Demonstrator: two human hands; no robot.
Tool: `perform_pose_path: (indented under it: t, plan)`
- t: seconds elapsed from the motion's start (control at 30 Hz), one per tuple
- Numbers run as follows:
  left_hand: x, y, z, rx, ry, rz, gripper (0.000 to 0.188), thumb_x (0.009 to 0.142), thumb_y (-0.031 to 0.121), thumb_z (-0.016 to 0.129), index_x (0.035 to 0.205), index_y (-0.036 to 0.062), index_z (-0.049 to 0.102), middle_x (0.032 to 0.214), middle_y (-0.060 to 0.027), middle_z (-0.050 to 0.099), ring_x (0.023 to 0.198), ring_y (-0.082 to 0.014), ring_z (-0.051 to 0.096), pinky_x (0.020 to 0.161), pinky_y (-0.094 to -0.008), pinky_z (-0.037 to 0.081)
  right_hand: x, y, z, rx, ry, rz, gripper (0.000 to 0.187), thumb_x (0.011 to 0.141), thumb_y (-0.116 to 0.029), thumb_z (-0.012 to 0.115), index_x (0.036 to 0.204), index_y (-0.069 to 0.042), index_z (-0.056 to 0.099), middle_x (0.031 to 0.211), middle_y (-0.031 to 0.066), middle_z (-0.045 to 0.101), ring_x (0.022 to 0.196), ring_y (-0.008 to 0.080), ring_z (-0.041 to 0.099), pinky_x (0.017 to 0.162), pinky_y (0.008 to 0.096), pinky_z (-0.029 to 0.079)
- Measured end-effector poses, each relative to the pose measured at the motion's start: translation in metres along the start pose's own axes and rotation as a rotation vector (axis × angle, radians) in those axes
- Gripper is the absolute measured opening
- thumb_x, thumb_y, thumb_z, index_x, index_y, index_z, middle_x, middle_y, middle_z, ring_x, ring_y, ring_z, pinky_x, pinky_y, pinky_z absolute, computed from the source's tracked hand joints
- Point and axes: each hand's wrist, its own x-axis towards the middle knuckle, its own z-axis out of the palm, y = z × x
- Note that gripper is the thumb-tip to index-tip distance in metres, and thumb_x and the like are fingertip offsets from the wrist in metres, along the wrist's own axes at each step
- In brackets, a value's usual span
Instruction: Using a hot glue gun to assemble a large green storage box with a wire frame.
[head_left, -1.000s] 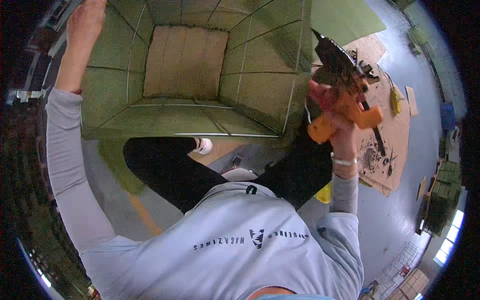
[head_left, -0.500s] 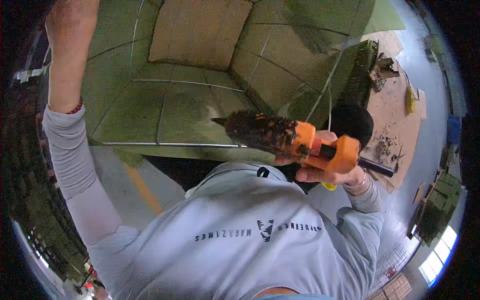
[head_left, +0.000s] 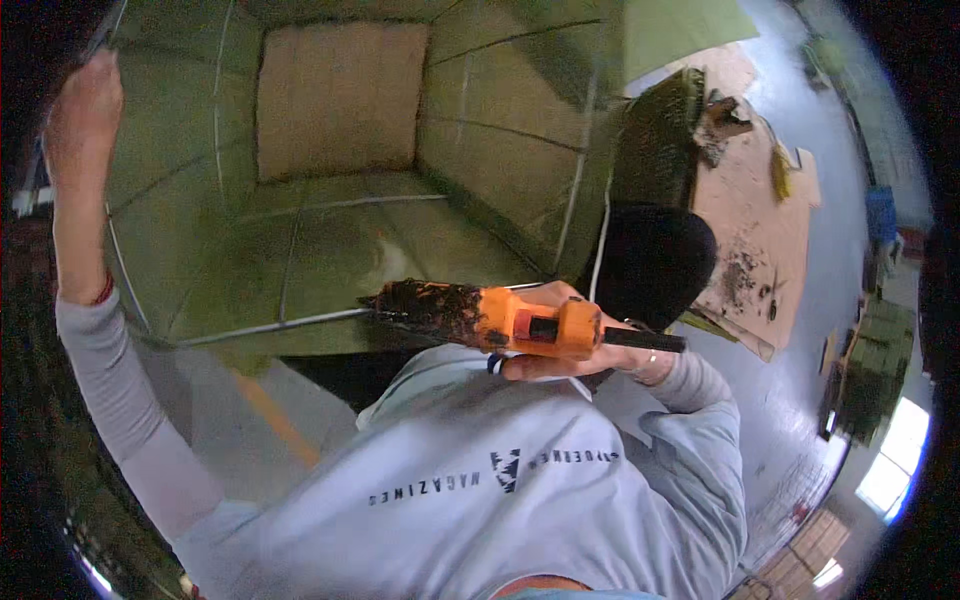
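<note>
My right hand (head_left: pixel 535 368) is wrapped round an orange caulking gun (head_left: pixel 495 322), held crosswise in front of my body. Its front half and tapered nozzle are thickly smeared with black sealant, and the tip points left. A dark rod sticks out of its back end over my wrist. Behind the gun opens a large green-walled box (head_left: pixel 340 230) with light seam lines and a brown panel (head_left: pixel 340 100) at its far end. My left hand (head_left: pixel 88 120) is raised far left by the box's outer edge. Its fingers look curled, and what they hold is hidden.
My dark-clad knee (head_left: pixel 655 260) is right of the box's opening. Past it lies a cardboard sheet (head_left: pixel 755 220) with black smears, a blackened scrap (head_left: pixel 722 125) and a yellow-handled brush (head_left: pixel 781 175). An orange stripe (head_left: pixel 275 415) crosses the grey floor at left.
The caulking gun has moved left and slightly down with my right hand, nearer my chest. My left hand has shifted left and down. The view has turned, so the box sits further left.
</note>
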Motion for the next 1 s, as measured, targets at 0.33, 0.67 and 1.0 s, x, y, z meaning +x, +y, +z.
perform_pose_path:
  t: [0.33, 0.67, 1.0]
  plan:
    - [-0.003, 0.034, -0.054, -0.07, -0.089, -0.024, 0.027, 0.092, 0.019, 0.042, 0.085, 0.0012, 0.061, 0.083, -0.0233, 0.063, 0.081, -0.038, 0.063, 0.069, -0.0478, 0.051, -0.014, 0.019, -0.002, 0.182, 0.42, 0.173, 0.035, 0.082, -0.025, 0.068, 0.111, -0.007, 0.059, 0.102, 0.0058, 0.063, 0.092, 0.0184, 0.06, 0.083, 0.0298, 0.047]
    - [-0.009, 0.031, -0.092, -0.108, -0.046, -0.042, 0.02, 0.085, 0.012, 0.05, 0.076, -0.0016, 0.061, 0.074, -0.0235, 0.062, 0.074, -0.0385, 0.064, 0.065, -0.046, 0.052, 0.0, 0.01, -0.03, 0.082, 0.374, 0.222, 0.033, 0.085, -0.029, 0.067, 0.109, -0.009, 0.057, 0.095, 0.0033, 0.06, 0.087, 0.0152, 0.057, 0.076, 0.0282, 0.046]
    - [0.11, 0.042, -0.045, -0.621, 0.506, 0.354, 0.064, 0.076, 0.009, 0.064, 0.136, 0.0079, 0.038, 0.126, -0.0223, 0.051, 0.115, -0.0366, 0.049, 0.097, -0.0405, 0.039, -0.018, 0.042, -0.003, 0.104, 0.241, 0.06, 0.041, 0.082, -0.007, 0.065, 0.121, -0.002, 0.054, 0.118, 0.0073, 0.059, 0.11, 0.0162, 0.054, 0.097, 0.0305, 0.039]
